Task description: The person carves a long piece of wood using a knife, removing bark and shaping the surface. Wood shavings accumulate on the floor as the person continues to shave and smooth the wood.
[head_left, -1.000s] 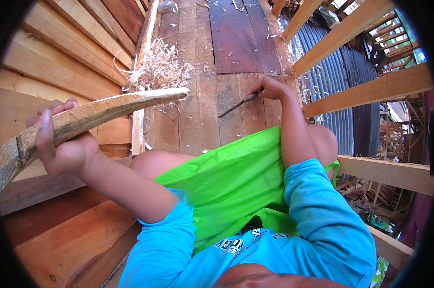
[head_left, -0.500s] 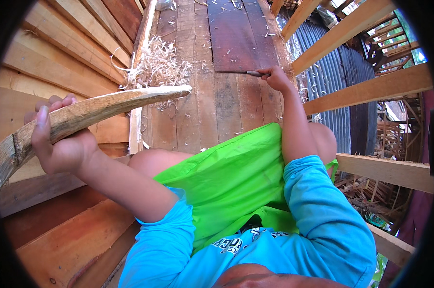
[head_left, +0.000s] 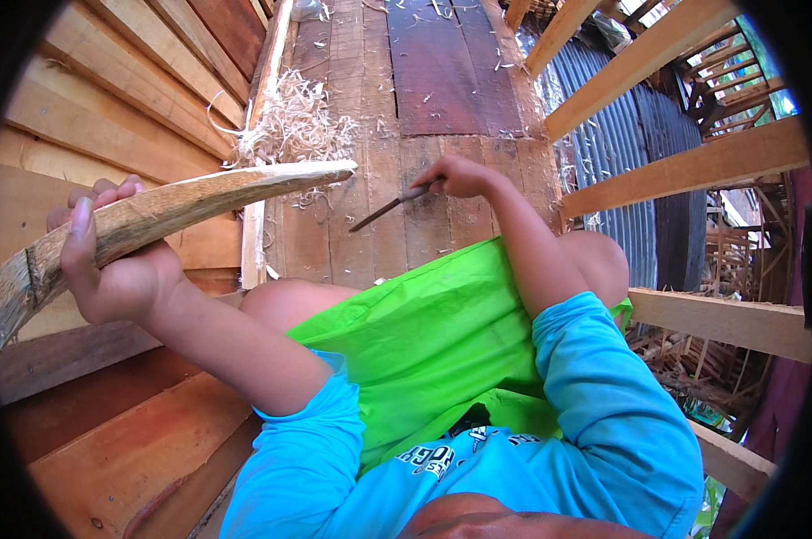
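On the left, my left hand [head_left: 123, 260] is wrapped round a curved piece of wood [head_left: 217, 199]. The wood tapers to a pale, freshly cut tip that reaches over the plank floor, and its thick end runs out at the left rim. My right hand [head_left: 460, 176] is closed on the handle of a knife [head_left: 376, 216] with a narrow dark blade. The blade slants down to the left over the planks, below the wood's tip and apart from it. Part of the handle is hidden in my fingers.
Curly wood shavings [head_left: 298, 121] are heaped beside the plank wall [head_left: 119, 99] at left. More shavings lie scattered on the plank floor [head_left: 424, 229]. Wooden posts [head_left: 684, 175] and corrugated metal sheeting [head_left: 614, 135] stand to the right. Bright green cloth [head_left: 424, 332] covers my lap.
My right hand has moved left and nearer with the knife, whose blade swung from level to slanting down-left. The left hand and the curved wood have stayed almost still.
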A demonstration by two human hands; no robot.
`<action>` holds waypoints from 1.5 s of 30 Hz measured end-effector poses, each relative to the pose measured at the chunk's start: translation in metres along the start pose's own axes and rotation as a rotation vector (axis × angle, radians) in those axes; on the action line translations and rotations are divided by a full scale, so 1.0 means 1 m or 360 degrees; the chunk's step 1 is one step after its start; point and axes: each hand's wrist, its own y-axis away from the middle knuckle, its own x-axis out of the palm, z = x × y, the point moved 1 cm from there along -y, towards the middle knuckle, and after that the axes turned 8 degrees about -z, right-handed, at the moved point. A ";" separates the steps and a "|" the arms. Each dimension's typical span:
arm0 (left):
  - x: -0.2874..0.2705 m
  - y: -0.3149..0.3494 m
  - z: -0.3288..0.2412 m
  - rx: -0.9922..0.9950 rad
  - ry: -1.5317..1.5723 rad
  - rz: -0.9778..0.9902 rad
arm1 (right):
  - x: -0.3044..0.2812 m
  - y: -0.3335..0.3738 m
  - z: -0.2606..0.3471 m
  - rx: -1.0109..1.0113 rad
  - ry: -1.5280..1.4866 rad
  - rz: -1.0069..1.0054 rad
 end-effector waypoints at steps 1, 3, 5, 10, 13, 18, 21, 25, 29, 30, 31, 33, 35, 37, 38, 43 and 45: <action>0.000 -0.001 0.000 -0.0012 -0.0015 0.0019 | 0.007 -0.002 0.004 0.0039 0.0102 -0.0042; -0.001 -0.002 0.000 -0.0023 -0.0005 0.0060 | 0.011 -0.007 0.005 0.0113 0.0125 -0.0307; -0.002 -0.002 0.000 -0.0026 0.0021 0.0056 | 0.007 -0.008 0.001 0.0202 -0.0018 -0.0774; -0.004 -0.002 0.001 0.0004 0.0025 -0.0014 | -0.002 -0.003 -0.014 -0.0143 -0.0023 -0.0055; 0.003 0.000 0.003 -0.0014 0.0074 0.0083 | -0.003 -0.003 -0.027 0.0104 0.0323 -0.0420; 0.007 0.006 -0.003 0.0012 0.0061 0.0008 | -0.029 -0.002 -0.020 0.0227 0.0040 -0.0804; 0.012 0.009 -0.005 0.0055 0.0006 -0.0073 | -0.035 0.003 -0.033 0.0154 0.0109 -0.0719; 0.015 0.009 -0.007 0.0051 0.0035 -0.0033 | -0.030 -0.003 -0.040 0.0192 0.0205 -0.1064; 0.011 0.006 0.002 0.0001 0.0174 0.0097 | -0.028 -0.005 -0.040 0.0218 0.0135 -0.1085; 0.015 0.009 0.001 0.0009 0.0146 0.0074 | -0.025 -0.006 -0.039 0.0227 0.0083 -0.1134; 0.018 0.011 0.001 0.0015 0.0120 0.0052 | -0.021 -0.006 -0.037 0.0237 0.0031 -0.1184; 0.012 0.010 -0.002 0.0066 0.0058 0.0010 | -0.009 -0.002 0.012 0.0567 -0.0436 -0.1044; 0.015 0.011 -0.002 0.0068 0.0040 0.0006 | -0.005 0.003 0.028 0.0677 -0.0565 -0.1249; 0.014 0.012 -0.002 0.0067 0.0013 0.0003 | 0.004 -0.003 0.030 0.0937 -0.0397 -0.1166; 0.012 0.011 -0.003 0.0074 0.0010 0.0010 | 0.010 -0.008 0.030 0.1061 -0.0314 -0.1112; 0.029 0.017 0.001 0.0038 0.0066 0.0022 | 0.043 -0.025 -0.031 0.0390 0.0521 -0.0795; 0.024 0.016 0.000 0.0064 0.0048 0.0021 | 0.048 -0.029 -0.005 0.0152 0.0126 -0.0574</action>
